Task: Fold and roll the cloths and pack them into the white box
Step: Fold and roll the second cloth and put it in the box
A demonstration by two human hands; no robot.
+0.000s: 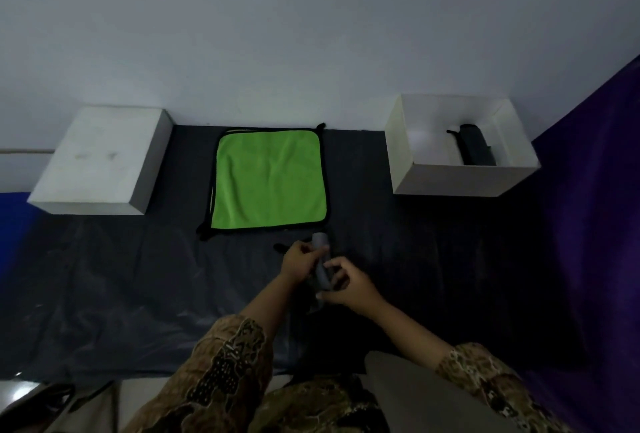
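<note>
A grey rolled cloth (321, 264) is held upright-ish between both hands, just in front of the green cloth (269, 179), toward the person. The left hand (300, 261) wraps the upper part of the roll from its left side, fingers curled round it in a closed grip. The right hand (346, 285) closes on the lower part of the same roll, thumb and fingers pinching it from the right. The top end of the roll sticks out above the left hand and nearly reaches the green cloth's near edge. A small black loop or tag (279, 247) lies just left of the left hand; whether it belongs to the roll I cannot tell.

The green cloth lies flat and spread open on the dark surface (104, 294), its black trim showing round the edges, and the edges of further cloths seem to peek out beneath it on its left side.

To the right of the green cloth, well apart, stands the open white box (460, 179). Inside it, against its right wall, lies one dark rolled cloth (476, 148). To the left of the green cloth, also apart, sits a closed white box or lid (100, 159), top face up.

Patterned brown sleeves (221, 377) cover both forearms.
</note>
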